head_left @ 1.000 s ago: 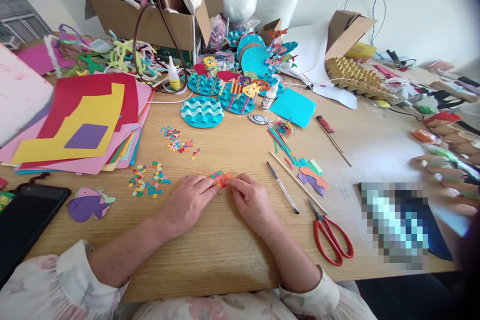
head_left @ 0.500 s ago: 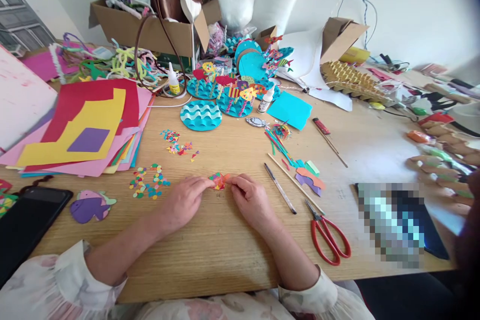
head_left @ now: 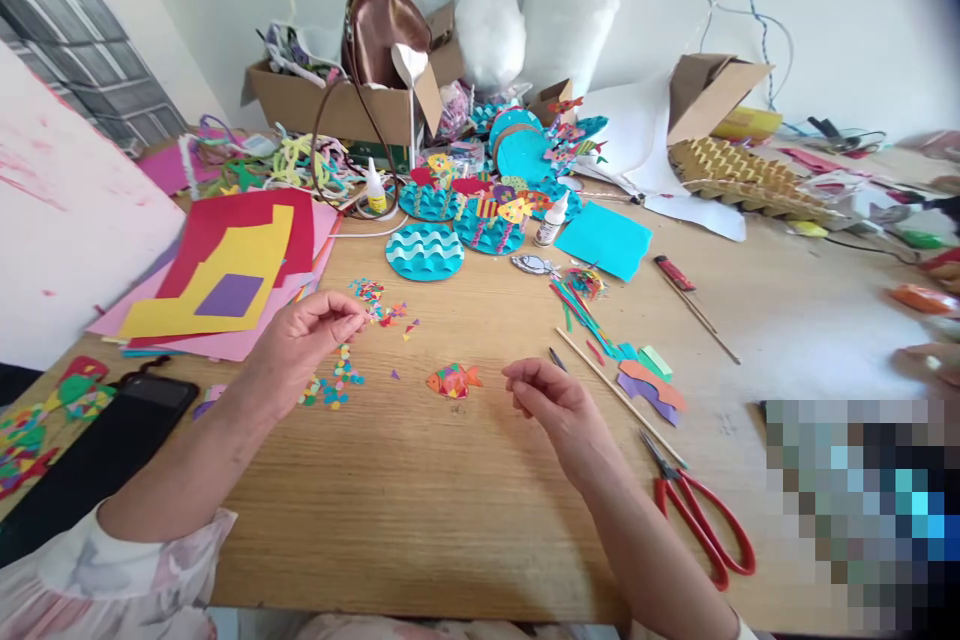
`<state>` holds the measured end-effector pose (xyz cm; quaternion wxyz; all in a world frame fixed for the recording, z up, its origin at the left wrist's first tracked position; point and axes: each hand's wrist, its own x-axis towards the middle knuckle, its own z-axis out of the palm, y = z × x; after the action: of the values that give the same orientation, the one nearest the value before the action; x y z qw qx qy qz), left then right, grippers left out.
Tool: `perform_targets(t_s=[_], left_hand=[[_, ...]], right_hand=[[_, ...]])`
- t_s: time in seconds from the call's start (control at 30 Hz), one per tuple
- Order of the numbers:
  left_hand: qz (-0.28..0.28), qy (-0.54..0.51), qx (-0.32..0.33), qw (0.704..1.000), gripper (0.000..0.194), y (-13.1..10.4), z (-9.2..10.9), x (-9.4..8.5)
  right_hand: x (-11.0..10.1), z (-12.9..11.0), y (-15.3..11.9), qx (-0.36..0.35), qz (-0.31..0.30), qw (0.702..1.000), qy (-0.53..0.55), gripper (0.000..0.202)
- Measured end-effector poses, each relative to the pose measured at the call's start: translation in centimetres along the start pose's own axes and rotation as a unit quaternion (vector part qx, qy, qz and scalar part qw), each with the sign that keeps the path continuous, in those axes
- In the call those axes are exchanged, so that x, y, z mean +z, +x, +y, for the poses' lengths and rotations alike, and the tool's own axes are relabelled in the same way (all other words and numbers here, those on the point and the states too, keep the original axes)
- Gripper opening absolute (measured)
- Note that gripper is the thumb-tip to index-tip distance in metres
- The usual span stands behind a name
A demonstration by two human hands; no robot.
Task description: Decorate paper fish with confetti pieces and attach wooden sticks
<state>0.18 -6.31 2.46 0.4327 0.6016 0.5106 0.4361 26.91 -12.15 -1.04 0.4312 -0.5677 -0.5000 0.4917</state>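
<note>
On the table between my hands lies an orange paper fish (head_left: 454, 380) with small coloured pieces over its body; neither hand touches it. My left hand (head_left: 315, 345) hovers at the small paper triangles (head_left: 391, 313), thumb and fingertips pinched together. Whatever is in that pinch is too small or hidden to make out. Below its wrist lie coloured paper dots (head_left: 341, 385), partly covered by the hand. To the right of the fish, my right hand (head_left: 555, 410) is raised with loosely bent fingers, thumb apart, and nothing visible in it. A single purple triangle (head_left: 395, 374) rests left of the fish.
Red-handled scissors (head_left: 705, 520), a wooden stick (head_left: 622, 398) and paper scraps (head_left: 651, 385) lie to the right. Stacked coloured paper (head_left: 247, 230) and a black phone (head_left: 142, 420) are on the left. Glue bottles (head_left: 551, 222) and blue wavy discs (head_left: 425, 252) stand behind.
Both hands have let go of the fish, which stays on the table. My left hand has moved up and left to the triangles; my right has drawn away rightward. The view has shifted.
</note>
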Motion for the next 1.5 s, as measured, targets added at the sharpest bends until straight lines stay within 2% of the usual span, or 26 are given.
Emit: perform_targets(t_s=[0.1, 0.23, 0.3, 0.4, 0.5, 0.63, 0.73, 0.83, 0.93, 1.03, 1.2, 1.5], left_hand=[[-0.021, 0.073, 0.032, 0.997, 0.021, 0.9, 0.9, -1.3], [-0.099, 0.203, 0.040, 0.973, 0.020, 2.3, 1.2, -1.7], [-0.128, 0.299, 0.039, 0.945, 0.019, 3.2, 0.7, -1.5], [-0.147, 0.434, 0.066, 0.886, 0.017, 4.7, -1.0, -1.3], [-0.172, 0.498, 0.080, 0.846, 0.018, 6.3, -2.6, -1.3], [-0.201, 0.503, 0.074, 0.837, 0.019, 8.4, -3.9, -1.3], [-0.222, 0.495, 0.069, 0.837, 0.021, 9.6, -4.0, -1.5], [-0.216, 0.489, 0.058, 0.843, 0.023, 10.3, -3.9, -2.0], [-0.225, 0.486, 0.048, 0.843, 0.022, 10.4, -3.7, -2.2], [-0.251, 0.487, 0.052, 0.835, 0.020, 9.9, -3.8, -1.6], [-0.266, 0.512, 0.073, 0.813, 0.022, 9.5, -4.1, -0.3], [-0.289, 0.551, 0.111, 0.775, 0.012, 10.0, -4.4, -0.2]], right_hand=[[0.1, -0.8, 0.2, -0.013, -0.028, 0.999, -0.033, 0.016], [0.5, -1.0, 0.8, -0.068, -0.041, 0.991, -0.105, 0.018], [0.7, -0.6, 1.0, -0.104, -0.012, 0.983, -0.152, 0.019], [0.9, 0.5, 1.2, -0.167, 0.045, 0.959, -0.225, 0.018], [1.0, 1.6, 1.4, -0.213, 0.062, 0.940, -0.259, 0.018], [1.1, 2.4, 1.5, -0.234, 0.054, 0.932, -0.271, 0.018], [1.1, 2.4, 1.6, -0.237, 0.050, 0.931, -0.273, 0.018], [1.0, 2.2, 1.6, -0.236, 0.055, 0.932, -0.271, 0.018], [0.8, 2.1, 1.6, -0.235, 0.058, 0.932, -0.269, 0.018], [0.8, 2.2, 1.7, -0.235, 0.055, 0.931, -0.273, 0.018], [0.7, 2.5, 1.7, -0.241, 0.044, 0.928, -0.281, 0.018], [0.6, 2.5, 1.7, -0.232, 0.040, 0.929, -0.287, 0.018]])
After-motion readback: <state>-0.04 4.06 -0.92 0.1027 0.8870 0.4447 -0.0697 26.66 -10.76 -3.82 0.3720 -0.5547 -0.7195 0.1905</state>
